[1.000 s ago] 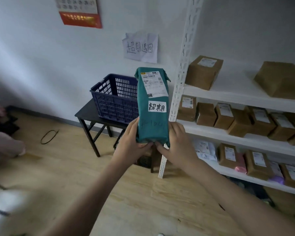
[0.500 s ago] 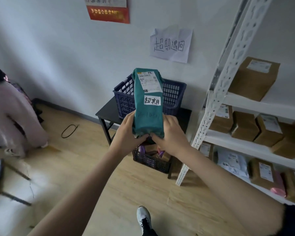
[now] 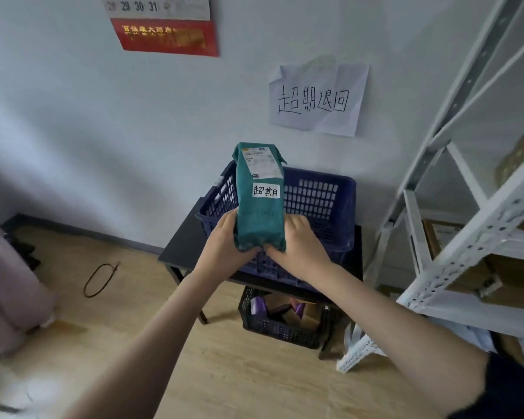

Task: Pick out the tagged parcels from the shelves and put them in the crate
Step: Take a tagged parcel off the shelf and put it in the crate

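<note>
A long green parcel point(image 3: 259, 213) with a shipping label and a white handwritten tag stands upright between my hands. My left hand point(image 3: 224, 246) grips its lower left side and my right hand point(image 3: 298, 246) grips its lower right side. The parcel is held over the front rim of a dark blue plastic crate point(image 3: 321, 204), which sits on a small black table point(image 3: 182, 246) against the wall.
A white metal shelf rack point(image 3: 466, 213) with brown parcels point(image 3: 515, 279) stands at the right. Under the table a black crate point(image 3: 282, 328) holds several parcels. A handwritten paper sign point(image 3: 318, 99) and a calendar hang on the wall. A black cable loop point(image 3: 99, 279) lies on the wooden floor.
I have come closer to the blue crate, which now lies right behind the parcel. Both hands keep the same hold, and the shelves have slid off to the right.
</note>
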Available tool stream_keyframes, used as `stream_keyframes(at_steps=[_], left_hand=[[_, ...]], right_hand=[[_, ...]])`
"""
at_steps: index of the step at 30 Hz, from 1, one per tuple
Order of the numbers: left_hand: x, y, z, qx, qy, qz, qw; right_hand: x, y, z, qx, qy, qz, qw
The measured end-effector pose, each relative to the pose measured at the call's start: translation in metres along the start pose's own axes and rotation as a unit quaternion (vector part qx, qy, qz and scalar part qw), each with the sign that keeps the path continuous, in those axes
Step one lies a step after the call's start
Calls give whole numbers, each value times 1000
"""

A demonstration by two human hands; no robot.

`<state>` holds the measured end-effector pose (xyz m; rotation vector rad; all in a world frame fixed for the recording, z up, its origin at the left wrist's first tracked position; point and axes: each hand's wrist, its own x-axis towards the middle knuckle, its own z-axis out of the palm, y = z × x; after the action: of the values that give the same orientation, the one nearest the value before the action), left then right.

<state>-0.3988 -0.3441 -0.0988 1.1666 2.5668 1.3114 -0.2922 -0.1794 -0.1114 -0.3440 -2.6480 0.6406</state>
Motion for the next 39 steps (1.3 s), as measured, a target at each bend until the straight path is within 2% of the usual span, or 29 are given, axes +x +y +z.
stream_keyframes(at_steps=[6,17,24,29,34,37,39], left_hand=[[75,-64,-4,-15,-71,9,997],[193,-160,2,-42,-198,32,979],[217,-196,18,-56,-256,-12,965],[217,-207,27,-83,-277,-42,956],[232,-202,33,-94,-320,3,943],[238,-208,41,-100,-345,-15,933],[238,-212,44,-107,-359,-38,926]], right_hand=[[67,14,49,-7,-32,65,997],[155,24,119,7,-36,210,977],[176,40,145,77,-66,266,959],[182,56,158,228,-75,277,930],[201,76,152,259,-147,302,906],[206,83,139,281,-191,305,890],[207,88,131,274,-194,321,886]])
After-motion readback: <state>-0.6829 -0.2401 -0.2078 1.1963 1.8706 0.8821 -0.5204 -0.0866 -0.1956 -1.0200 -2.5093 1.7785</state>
